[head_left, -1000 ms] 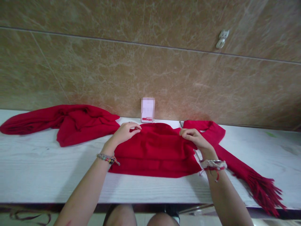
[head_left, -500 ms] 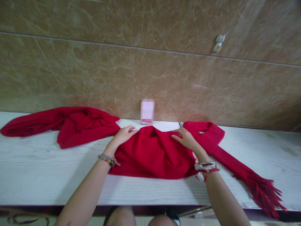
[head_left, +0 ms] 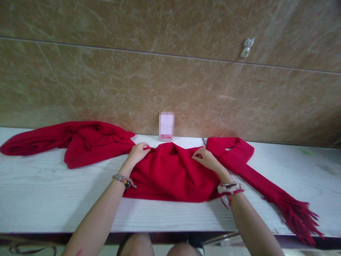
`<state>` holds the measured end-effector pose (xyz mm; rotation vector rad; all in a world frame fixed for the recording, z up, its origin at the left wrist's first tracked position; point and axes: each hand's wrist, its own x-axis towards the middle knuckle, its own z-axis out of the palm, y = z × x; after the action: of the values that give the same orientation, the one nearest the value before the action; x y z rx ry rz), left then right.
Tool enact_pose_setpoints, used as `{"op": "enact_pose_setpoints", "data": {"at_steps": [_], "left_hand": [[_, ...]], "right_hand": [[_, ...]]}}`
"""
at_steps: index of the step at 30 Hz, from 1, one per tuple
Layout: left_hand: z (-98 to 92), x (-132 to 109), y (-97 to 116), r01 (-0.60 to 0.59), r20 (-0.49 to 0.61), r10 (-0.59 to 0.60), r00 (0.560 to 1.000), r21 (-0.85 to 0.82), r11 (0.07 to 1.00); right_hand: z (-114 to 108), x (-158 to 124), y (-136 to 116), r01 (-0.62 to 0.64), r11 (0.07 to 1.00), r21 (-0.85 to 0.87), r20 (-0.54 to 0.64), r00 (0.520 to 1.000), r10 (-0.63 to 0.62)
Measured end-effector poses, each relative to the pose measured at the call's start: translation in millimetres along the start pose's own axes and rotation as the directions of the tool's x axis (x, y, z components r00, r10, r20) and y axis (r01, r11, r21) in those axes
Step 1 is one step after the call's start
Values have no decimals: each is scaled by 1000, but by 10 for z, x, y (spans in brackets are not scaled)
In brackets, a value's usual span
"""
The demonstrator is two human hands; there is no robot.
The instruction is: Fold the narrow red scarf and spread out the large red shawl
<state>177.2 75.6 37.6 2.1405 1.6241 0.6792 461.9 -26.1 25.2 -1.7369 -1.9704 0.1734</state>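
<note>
A red scarf (head_left: 170, 174) lies bunched and wrinkled on the white table in front of me, with a fringed end (head_left: 298, 217) trailing to the right. My left hand (head_left: 139, 153) is closed at the far left edge of the middle part, thumb and fingers pinching the cloth. On the other side, my right hand (head_left: 204, 158) has its fingertips pressed together on the upper right of the same part. More red cloth (head_left: 90, 142) is heaped to the left; whether it joins the middle part is hidden behind my left hand.
A phone-like object (head_left: 166, 128) with a blurred screen leans upright against the brown marbled wall (head_left: 119, 85). A small white cat-shaped piece (head_left: 247, 47) is on the wall. The white wood-grain table (head_left: 66, 199) ends just before my knees.
Both hands have closed their fingers on the cloth. My right hand has shifted slightly left, and my left hand's stretched fingers have curled in. The scarf lies almost as before.
</note>
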Motion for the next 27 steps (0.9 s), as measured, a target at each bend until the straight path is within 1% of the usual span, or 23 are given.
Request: {"op": "enact_pose_setpoints", "data": {"at_steps": [2, 3, 5, 7, 9, 11, 13, 14, 15, 17, 18, 20, 21, 23, 25, 27], "left_hand": [[-38, -9, 13, 12, -54, -12, 998, -11, 1000], [-62, -13, 17, 20, -81, -21, 997, -14, 1000], [-119, -21, 15, 36, -156, -41, 987, -31, 999], [-188, -33, 6, 41, -260, -61, 964, -80, 996], [-263, -48, -4, 19, -358, -70, 931, -145, 989], [-331, -64, -11, -2, -421, -76, 904, -181, 983], [-373, -74, -12, -7, -430, -64, 901, -162, 987], [-379, -76, -8, -9, -413, -44, 910, -127, 992], [-371, -76, -1, -22, -382, -9, 924, -78, 997], [-316, -71, 24, -73, -310, 80, 947, 32, 997], [-270, -68, 43, -97, -285, 116, 952, 78, 992], [-157, -68, 84, -132, -237, 160, 958, 128, 983], [-97, -72, 104, -143, -190, 166, 968, 130, 981], [9, -85, 135, -169, -50, 174, 983, 97, 981], [82, -101, 154, -195, 84, 191, 978, 46, 980], [115, -111, 164, -212, 142, 208, 968, 10, 977]], "right_hand": [[7, 5, -4, -8, 998, 58, -25, 1000, 10], [4, 10, -3, -6, 996, 88, -66, 998, 12], [-26, 21, 6, 8, 990, 141, -199, 980, 20], [-94, 25, 31, 20, 980, 196, -349, 936, 51], [-192, 10, 67, 28, 961, 277, -456, 884, 106], [-295, -21, 101, 54, 922, 384, -524, 835, 169], [-374, -59, 121, 95, 867, 489, -552, 803, 223], [-399, -76, 122, 113, 838, 534, -547, 801, 241], [-413, -89, 117, 122, 811, 572, -526, 813, 248], [-414, -100, 87, 106, 775, 623, -432, 872, 229], [-405, -100, 65, 86, 769, 633, -371, 906, 205], [-376, -90, 12, 46, 786, 617, -249, 958, 139], [-360, -84, -14, 33, 802, 597, -197, 975, 106], [-336, -75, -56, 33, 834, 551, -130, 990, 47], [-322, -71, -75, 42, 853, 520, -101, 995, 12], [-320, -72, -73, 43, 862, 504, -91, 996, 4]]}}
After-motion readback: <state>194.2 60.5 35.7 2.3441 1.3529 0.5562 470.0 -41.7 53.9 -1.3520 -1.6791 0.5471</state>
